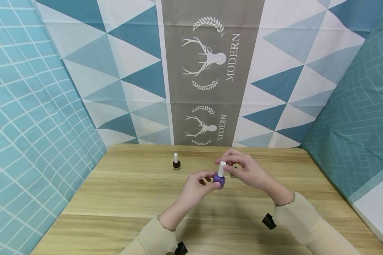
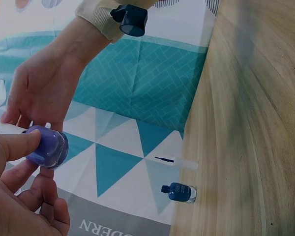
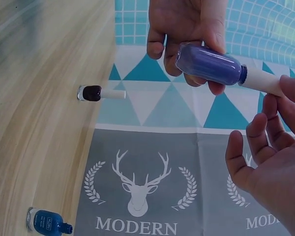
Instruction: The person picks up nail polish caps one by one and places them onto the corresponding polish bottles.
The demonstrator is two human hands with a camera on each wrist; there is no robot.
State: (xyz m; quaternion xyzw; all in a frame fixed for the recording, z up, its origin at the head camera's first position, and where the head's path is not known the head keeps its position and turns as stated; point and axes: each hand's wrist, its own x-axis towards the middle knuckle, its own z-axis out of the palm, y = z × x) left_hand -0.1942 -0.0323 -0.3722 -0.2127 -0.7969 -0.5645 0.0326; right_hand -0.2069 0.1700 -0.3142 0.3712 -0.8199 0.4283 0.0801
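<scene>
Over the middle of the table, my left hand (image 1: pixel 196 186) grips a purple nail polish bottle (image 1: pixel 219 180) between thumb and fingers, tilted slightly. My right hand (image 1: pixel 247 170) pinches its white cap (image 3: pixel 260 80) with thumb and fingertips; the cap sits at the bottle's neck. Beyond the right hand, mostly hidden by it in the head view, a blue nail polish bottle (image 2: pixel 181 192) stands uncapped. Beside it a white cap with a brush (image 2: pixel 186 163) stands on end, brush upward. A dark nail polish bottle (image 1: pixel 177 164) with its white cap on stands further left.
The wooden table (image 1: pixel 131 198) ends at a patterned cloth wall (image 1: pixel 204 71) behind the bottles. Blue tiled cloth (image 1: pixel 28 106) borders the left side and teal cloth (image 1: pixel 364 117) the right. Small black devices (image 1: pixel 269 221) sit at both sleeves.
</scene>
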